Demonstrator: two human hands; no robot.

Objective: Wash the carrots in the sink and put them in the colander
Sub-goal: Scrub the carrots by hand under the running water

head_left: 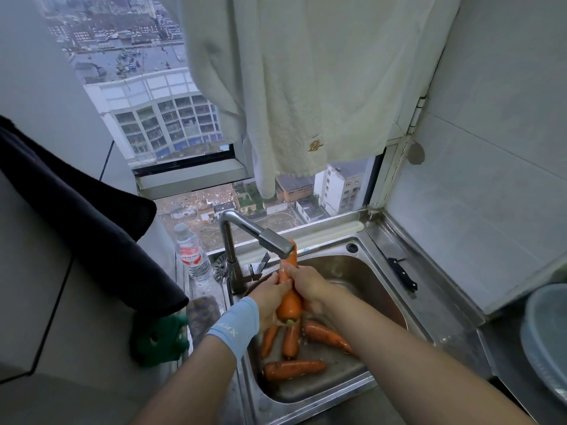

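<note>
L hand (269, 297), R hand (310, 286) — grip carrot (288, 305)

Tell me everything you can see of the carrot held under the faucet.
The large orange carrot is smooth-skinned, thick at its stalk end, which points toward the person, and tapers to a tip just behind the steel faucet spout. It is held steeply tilted above the steel sink. The left hand and right hand grip its middle from either side.

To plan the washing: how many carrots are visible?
5. One carrot is held by the left hand and right hand under the faucet; three lie below it in the sink; one lies crosswise nearest the camera. The arms may hide more.
</note>
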